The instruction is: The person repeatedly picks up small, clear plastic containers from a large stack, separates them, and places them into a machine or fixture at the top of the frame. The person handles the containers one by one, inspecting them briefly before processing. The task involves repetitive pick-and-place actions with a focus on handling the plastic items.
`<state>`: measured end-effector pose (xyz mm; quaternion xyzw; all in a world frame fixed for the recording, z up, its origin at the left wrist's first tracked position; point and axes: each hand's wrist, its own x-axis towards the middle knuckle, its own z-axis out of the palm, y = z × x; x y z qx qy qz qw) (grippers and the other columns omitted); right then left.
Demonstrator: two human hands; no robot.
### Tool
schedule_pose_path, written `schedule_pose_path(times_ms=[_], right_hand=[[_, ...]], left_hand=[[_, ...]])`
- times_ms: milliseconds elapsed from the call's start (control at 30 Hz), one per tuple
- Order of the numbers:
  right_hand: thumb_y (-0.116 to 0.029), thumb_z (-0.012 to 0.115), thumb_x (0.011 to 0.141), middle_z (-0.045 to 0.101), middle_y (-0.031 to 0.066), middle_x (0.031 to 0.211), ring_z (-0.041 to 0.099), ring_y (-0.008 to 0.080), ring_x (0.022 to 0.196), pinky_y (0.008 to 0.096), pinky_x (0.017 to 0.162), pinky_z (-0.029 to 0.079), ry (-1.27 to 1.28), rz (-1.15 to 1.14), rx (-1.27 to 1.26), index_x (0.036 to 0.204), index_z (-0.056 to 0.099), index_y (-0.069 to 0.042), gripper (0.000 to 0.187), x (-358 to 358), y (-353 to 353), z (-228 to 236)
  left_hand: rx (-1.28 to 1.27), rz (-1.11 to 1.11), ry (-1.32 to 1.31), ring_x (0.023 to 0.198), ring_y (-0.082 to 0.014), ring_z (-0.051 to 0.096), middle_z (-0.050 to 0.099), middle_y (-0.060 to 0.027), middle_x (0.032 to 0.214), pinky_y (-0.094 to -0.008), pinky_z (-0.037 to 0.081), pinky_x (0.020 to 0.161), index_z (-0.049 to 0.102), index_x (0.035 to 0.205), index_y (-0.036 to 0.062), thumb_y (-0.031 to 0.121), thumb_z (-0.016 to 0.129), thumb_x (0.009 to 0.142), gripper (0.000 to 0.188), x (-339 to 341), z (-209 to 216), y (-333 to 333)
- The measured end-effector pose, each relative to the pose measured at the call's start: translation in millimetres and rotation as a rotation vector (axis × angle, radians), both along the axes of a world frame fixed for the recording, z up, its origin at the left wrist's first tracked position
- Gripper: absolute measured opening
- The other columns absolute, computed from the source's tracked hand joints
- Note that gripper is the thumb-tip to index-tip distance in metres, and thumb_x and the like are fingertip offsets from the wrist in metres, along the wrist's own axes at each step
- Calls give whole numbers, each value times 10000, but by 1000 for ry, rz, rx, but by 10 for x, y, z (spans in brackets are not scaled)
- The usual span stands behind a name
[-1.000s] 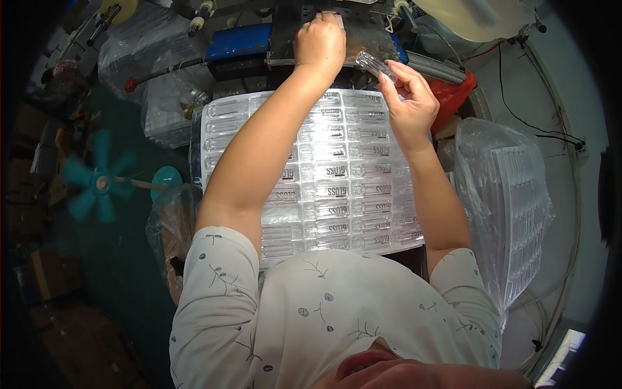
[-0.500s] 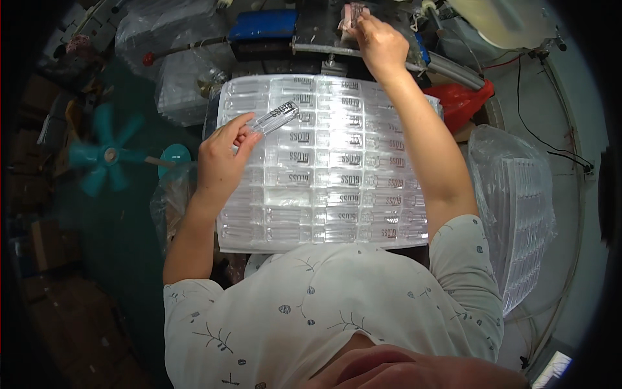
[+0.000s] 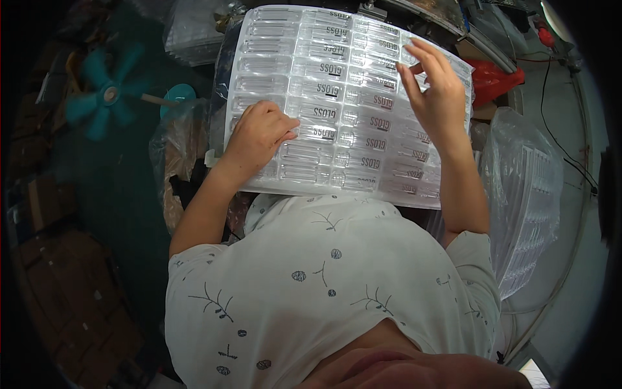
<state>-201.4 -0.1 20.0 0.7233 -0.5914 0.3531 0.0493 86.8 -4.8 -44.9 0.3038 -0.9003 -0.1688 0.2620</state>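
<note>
From my end, the clear plastic tray (image 3: 295,189) fills the upper centre of the frame, and by my judgement the work is past halfway. The third column from the left shows dark lettering all the way down. The second column carries it on its upper 7 rows, down to the lettered tube (image 3: 322,133) at my left hand (image 3: 264,135). What seems left are the 2 plain tubes (image 3: 301,162) at the foot of that column, plus the left column, where I see clear tubes (image 3: 262,65) without lettering. Part of the fourth column is hidden.

My left hand has its fingers drawn together at the lettered tube's left end; I cannot tell whether they grip it. My right hand (image 3: 435,87) hangs over the tray's upper right, thumb and fingers parted, nothing visible between them.

Half a second ago, my left hand held a lettered tube tilted above the tray, and the slot now filled was bare. My right hand has since left the metal platform (image 3: 447,11), which has slid mostly out at the top edge.
</note>
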Motion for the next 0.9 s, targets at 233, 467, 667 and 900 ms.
schedule_pose_path(times_ms=[233,467,667,900], right_hand=[[-88,744,683,597,81,967,569,234,795,334,644,472,-10,439,183,825,634,-50,184,623,581,-355],[-84,770,646,576,108,1038,554,250,837,333,686,479,43,503,204,850,608,-14,270,836,681,-562],[-38,762,709,629,124,1067,666,178,716,250,579,562,-351,415,92,961,574,-6,317,620,687,-564],[25,737,715,594,142,1142,659,190,856,275,744,576,-630,396,189,1191,514,-17,527,590,782,-612]], left_hand=[[-60,141,30,914,-268,547,593,-73,921,-360,450,793,668,971,51,83,709,720,257,37,45,86],[-95,296,139,887,-278,578,628,-100,929,-350,468,782,665,972,37,41,672,770,202,216,45,218],[573,319,534,871,-192,630,662,-102,952,-290,489,783,612,1140,39,101,683,816,338,-107,117,343],[852,97,749,937,-129,599,647,-64,1034,-259,478,841,570,1217,44,85,684,823,412,-425,103,267]])
